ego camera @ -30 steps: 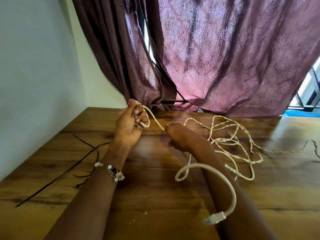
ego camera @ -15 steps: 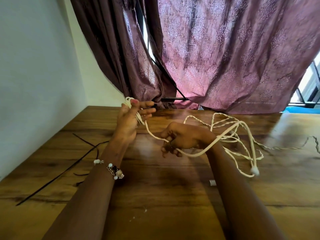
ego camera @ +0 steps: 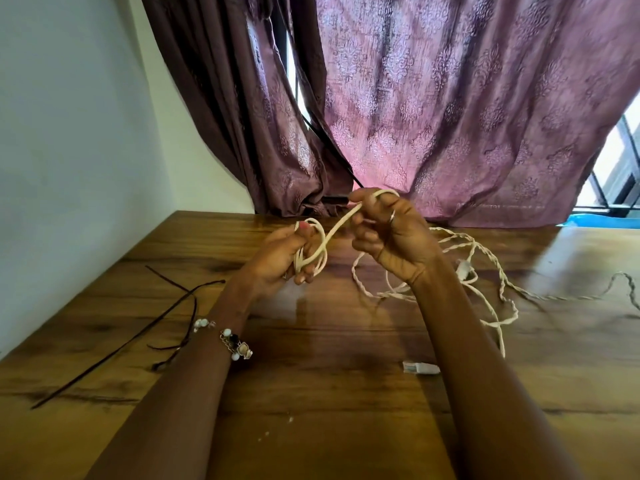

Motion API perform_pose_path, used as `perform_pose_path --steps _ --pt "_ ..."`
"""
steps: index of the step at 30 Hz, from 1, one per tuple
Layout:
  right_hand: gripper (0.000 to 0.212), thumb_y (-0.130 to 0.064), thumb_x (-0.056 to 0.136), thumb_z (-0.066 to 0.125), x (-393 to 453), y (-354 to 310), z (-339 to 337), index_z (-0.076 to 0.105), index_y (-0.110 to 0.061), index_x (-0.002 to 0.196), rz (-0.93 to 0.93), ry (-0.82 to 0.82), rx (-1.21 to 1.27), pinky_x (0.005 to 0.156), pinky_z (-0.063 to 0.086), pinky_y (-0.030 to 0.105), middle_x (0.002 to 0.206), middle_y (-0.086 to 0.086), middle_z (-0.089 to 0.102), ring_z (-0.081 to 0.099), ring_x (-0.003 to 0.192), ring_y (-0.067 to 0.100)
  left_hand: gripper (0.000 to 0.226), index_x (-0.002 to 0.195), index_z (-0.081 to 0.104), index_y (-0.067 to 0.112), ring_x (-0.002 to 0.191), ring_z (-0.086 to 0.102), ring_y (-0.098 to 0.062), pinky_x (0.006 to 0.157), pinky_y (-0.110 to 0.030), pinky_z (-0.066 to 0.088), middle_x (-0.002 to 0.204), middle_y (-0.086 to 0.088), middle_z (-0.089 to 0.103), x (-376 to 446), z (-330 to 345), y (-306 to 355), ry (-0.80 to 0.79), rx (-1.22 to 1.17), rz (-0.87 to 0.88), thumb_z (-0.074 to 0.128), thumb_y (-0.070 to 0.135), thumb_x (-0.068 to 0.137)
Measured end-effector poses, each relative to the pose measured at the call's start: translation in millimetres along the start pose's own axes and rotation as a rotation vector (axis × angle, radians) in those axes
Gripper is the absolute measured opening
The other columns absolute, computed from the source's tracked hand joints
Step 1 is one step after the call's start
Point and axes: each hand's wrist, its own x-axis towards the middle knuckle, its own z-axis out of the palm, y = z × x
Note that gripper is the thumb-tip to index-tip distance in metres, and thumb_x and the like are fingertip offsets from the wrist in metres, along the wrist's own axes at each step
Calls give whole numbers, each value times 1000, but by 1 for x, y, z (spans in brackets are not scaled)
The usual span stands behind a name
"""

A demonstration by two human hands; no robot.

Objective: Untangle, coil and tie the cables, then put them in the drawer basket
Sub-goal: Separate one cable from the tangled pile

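A thick cream cable (ego camera: 337,226) runs taut between my two hands above the wooden table (ego camera: 311,393). My left hand (ego camera: 282,256) grips a small coil of it, with loops hanging below the fingers. My right hand (ego camera: 389,233) is raised beside it and pinches the cable, which arches over its fingertips. A thinner twisted cream cable (ego camera: 485,271) lies tangled on the table behind my right wrist. A white plug (ego camera: 420,368) lies on the table beside my right forearm.
Thin dark ties (ego camera: 166,306) lie on the table at the left. A white wall runs along the left side. Purple curtains (ego camera: 450,116) hang behind the table's far edge. A twisted cable end (ego camera: 620,282) trails off to the right.
My right hand has risen from the table and come close to my left hand, drawing the cable up. More loops sit in my left hand. The plug end has dropped onto the table.
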Motion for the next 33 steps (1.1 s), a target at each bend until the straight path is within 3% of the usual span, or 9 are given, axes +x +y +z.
perform_pose_path --steps 3,7,12,16,19,21,25,30,33 --pt "17 -4 91 52 6 5 1 65 -3 80 -75 168 -12 36 28 14 59 4 51 39 42 6 42 86 49 -2 29 47 -15 33 -18 41 44 -11 52 -3 3 2 -56 -158 -46 25 28 103" --pt "9 -5 88 62 8 21 11 67 3 85 -138 216 -414 43 33 17 66 11 60 48 51 12 42 95 52 -4 37 58 -19 39 -23 49 52 -13 62 -3 8 2 -164 -239 -64 31 32 97" --pt "14 -4 88 64 10 28 16 66 10 90 -223 285 -540 49 39 11 65 8 61 54 53 3 33 96 50 3 31 36 -7 41 -20 38 48 -4 48 -2 4 0 -265 -298 -95 35 32 96" --pt "13 -5 83 70 12 30 12 69 8 83 -271 302 -672 64 47 24 75 20 65 58 69 12 33 97 48 2 31 33 -3 39 -18 35 47 -3 46 -3 -1 1 -372 -333 -185 31 31 98" --pt "15 -4 88 64 11 32 14 64 10 84 -295 346 -596 70 49 30 75 13 63 58 72 13 33 93 49 3 31 36 -2 37 -15 37 48 -4 48 -4 0 2 -404 -392 -210 32 30 97" --pt "24 -9 93 58 12 36 16 57 14 89 -267 356 -487 73 50 38 79 18 62 60 76 23 31 89 55 5 33 39 -3 36 -15 38 50 -5 50 -4 -1 3 -433 -440 -206 42 32 94" --pt "17 -21 98 52 14 45 18 59 -10 87 -195 393 -312 76 48 47 86 25 59 57 80 34 29 90 54 7 36 42 -5 35 -15 37 51 -3 50 -4 -2 1 -507 -500 -201 64 34 85" --pt "22 -20 100 48 13 47 20 53 -17 79 -268 427 -395 56 39 31 65 1 47 44 59 13 32 87 49 10 30 35 -1 31 -12 28 41 5 42 -3 9 -2 -465 -541 -252 42 41 93" --pt "27 -14 96 54 15 45 18 53 -16 70 -220 452 -334 59 40 32 60 0 49 46 57 12 39 74 49 13 24 26 0 30 -10 17 32 9 32 -2 12 -1 -308 -482 -240 36 46 92"
